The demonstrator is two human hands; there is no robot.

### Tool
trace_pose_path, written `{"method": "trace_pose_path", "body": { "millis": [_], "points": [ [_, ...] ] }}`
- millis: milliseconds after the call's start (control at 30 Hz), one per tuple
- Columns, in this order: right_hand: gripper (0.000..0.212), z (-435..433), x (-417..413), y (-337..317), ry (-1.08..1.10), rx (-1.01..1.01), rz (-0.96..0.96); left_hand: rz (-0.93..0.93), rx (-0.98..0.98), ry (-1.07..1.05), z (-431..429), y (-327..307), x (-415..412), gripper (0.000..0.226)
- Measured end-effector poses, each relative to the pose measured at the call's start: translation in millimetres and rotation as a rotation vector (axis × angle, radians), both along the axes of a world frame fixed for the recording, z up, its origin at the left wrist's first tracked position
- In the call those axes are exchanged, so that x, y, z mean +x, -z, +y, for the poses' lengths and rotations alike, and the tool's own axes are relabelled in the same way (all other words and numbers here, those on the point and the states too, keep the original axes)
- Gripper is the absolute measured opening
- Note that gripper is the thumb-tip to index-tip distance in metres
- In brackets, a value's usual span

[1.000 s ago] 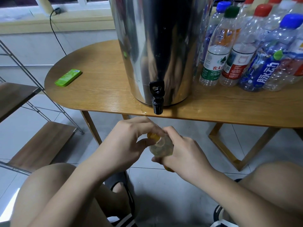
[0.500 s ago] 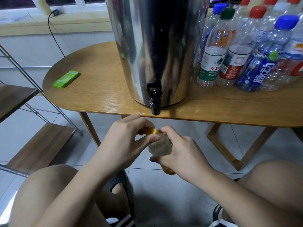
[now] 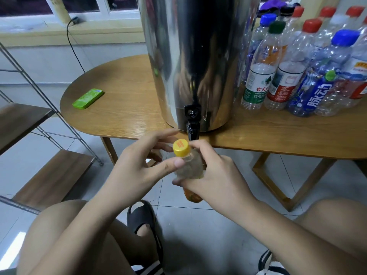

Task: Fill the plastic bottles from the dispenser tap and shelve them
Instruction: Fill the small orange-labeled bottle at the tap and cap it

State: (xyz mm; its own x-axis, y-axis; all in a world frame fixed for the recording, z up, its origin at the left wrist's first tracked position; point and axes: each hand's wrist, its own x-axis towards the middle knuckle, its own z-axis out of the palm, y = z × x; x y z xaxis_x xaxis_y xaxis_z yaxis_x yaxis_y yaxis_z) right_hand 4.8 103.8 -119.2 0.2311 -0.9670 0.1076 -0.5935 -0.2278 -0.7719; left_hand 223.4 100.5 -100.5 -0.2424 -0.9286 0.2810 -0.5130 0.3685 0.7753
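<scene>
Yellow plastic marked the step: the yellow cap (image 3: 180, 148) sat on the small plastic bottle (image 3: 191, 165), which we held in the air just below the black tap (image 3: 192, 124) of the stainless steel dispenser (image 3: 198, 62), with the tap at twelve o'clock from the cap. Our right hand (image 3: 213, 182) was wrapped round the bottle's body. Our left hand (image 3: 139, 167) lay loose about the neck, its thumb touching the bottle just under the cap and its fingers straight and spread behind it.

We judged this to be cap work, though we could not tell whether the cap was going on or coming off. If coming off, the next move called for a firm twist against the right hand's hold, then lining the mouth up under the spout. If going on, it called for a carry to the wooden shelf (image 3: 49, 179) at nine o'clock.

Our right hand hid most of the bottle, so its fill level was unreadable. Whether the left fingers touched the cap was unclear. The capped bottles (image 3: 297, 72) on the tabletop (image 3: 123, 108) at two o'clock were cut off at the frame's edge, as was the dispenser's top.
</scene>
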Motion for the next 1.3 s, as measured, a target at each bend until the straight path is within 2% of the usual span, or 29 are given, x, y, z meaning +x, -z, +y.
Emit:
{"method": "trace_pose_path", "body": {
  "millis": [167,267,367,467,600,800,1000,1300],
  "points": [
    [0.072,-8.3,31.8,-35.7,-0.053,-0.065,-0.084,0.09,0.211,0.085,3.8,8.4,40.0,0.086],
    [0.071,-19.3,53.2,-53.3,-0.071,-0.118,-0.135,0.116,0.221,0.032,-0.2,13.5,51.1,0.09],
    [0.069,-33.7,71.9,-66.0,-0.078,-0.178,-0.163,0.146,0.149,-0.083,-5.4,10.6,50.9,0.08],
    [0.067,-48.2,87.6,-76.7,-0.068,-0.248,-0.172,0.203,0.052,-0.219,-14.4,2.4,51.5,0.059],
    [0.06,-62.3,98.4,-88.9,-0.059,-0.328,-0.188,0.147,-0.027,-0.316,-35.5,-4.0,61.3,0.039],
    [0.035,-57.2,78.9,-102.6,-0.066,-0.334,-0.176,0.036,-0.102,-0.429,-88.7,-4.6,79.2,0.048],
    [0.009,-42.0,48.5,-95.0,-0.069,-0.279,-0.252,0.055,-0.017,-0.477,-142.3,-3.4,84.5,0.048],
    [0.013,-23.7,0.3,-86.6,-0.01,-0.248,-0.228,0.076,0.023,-0.488,-198.5,-5.4,85.1,0.057]
  ]
}}
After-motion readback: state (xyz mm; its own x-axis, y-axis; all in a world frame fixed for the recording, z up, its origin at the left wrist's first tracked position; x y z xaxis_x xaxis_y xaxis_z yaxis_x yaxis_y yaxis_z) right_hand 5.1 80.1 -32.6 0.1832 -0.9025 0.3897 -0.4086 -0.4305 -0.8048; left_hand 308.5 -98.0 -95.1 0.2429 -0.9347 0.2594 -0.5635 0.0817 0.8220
